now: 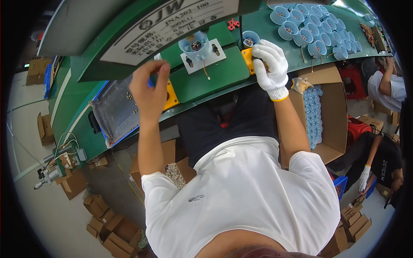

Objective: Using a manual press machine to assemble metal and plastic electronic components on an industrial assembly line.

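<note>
Bare left hand (149,88) pinches a small blue part closed between fingertips above the yellow block (171,97); gloved right hand (271,64) rests curled on a second yellow block (247,58), just below a blue cup (250,38), grip contents not visible. Keep the pinch steady and wrists low: the press plate (202,56) with its blue cup sits between both hands, the tray (114,112) edge lies left, and open green bench (211,77) remains in the centre.

Green workbench (73,112), grey floor (30,215), scattered cardboard boxes (107,232)
</note>
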{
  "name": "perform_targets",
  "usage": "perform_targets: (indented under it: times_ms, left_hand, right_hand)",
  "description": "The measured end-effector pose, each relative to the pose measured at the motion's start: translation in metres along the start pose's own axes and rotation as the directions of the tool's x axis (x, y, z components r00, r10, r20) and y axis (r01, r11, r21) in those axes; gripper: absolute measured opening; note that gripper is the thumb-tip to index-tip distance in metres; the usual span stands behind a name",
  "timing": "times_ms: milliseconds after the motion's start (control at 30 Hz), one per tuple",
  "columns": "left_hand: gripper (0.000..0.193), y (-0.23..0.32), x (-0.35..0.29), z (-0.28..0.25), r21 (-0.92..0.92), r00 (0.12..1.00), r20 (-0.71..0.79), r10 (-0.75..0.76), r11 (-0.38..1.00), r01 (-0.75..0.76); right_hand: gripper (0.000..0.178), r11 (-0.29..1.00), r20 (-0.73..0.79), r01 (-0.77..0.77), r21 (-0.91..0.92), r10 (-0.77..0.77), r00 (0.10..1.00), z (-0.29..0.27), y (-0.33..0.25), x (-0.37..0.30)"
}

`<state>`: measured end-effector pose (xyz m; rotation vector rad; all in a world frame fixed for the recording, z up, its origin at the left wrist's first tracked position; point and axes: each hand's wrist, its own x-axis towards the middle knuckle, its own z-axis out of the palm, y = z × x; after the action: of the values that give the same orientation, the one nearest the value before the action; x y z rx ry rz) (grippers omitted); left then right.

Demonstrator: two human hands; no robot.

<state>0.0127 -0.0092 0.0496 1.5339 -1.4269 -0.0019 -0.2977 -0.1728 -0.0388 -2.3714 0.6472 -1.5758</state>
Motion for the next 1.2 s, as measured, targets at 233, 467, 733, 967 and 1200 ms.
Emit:
perform_targets:
  times_ms: [233, 467, 733, 967, 1200]
  left_hand:
    - [0.028, 0.060, 0.093, 0.012, 0.265, 0.868, 0.411, -0.280, 0.947, 0.180]
    - [0.031, 0.057, 0.103, 0.012, 0.369, 0.795, 0.550, -0.255, 0.929, 0.042]
    - [0.034, 0.059, 0.113, 0.015, 0.349, 0.719, 0.624, -0.306, 0.932, 0.094]
    - [0.036, 0.050, 0.103, 0.014, 0.280, 0.766, 0.583, -0.269, 0.952, 0.122]
    - [0.034, 0.053, 0.105, 0.009, 0.311, 0.755, 0.617, -0.224, 0.950, 0.028]
  right_hand:
    - [0.020, 1.000, -0.002, -0.005, 0.010, 0.005, 1.000, -0.001, 0.001, -0.001]
    - [0.020, 1.000, -0.005, -0.014, 0.014, 0.014, 1.000, -0.003, 0.001, 0.000]
    - [0.019, 1.000, -0.019, -0.007, 0.017, 0.007, 1.000, -0.003, 0.000, 0.000]
    - [0.020, 1.000, -0.017, -0.019, 0.017, 0.020, 1.000, -0.001, 0.000, -0.002]
    - [0.020, 1.000, -0.002, -0.006, 0.022, 0.006, 1.000, -0.002, 0.000, 0.001]
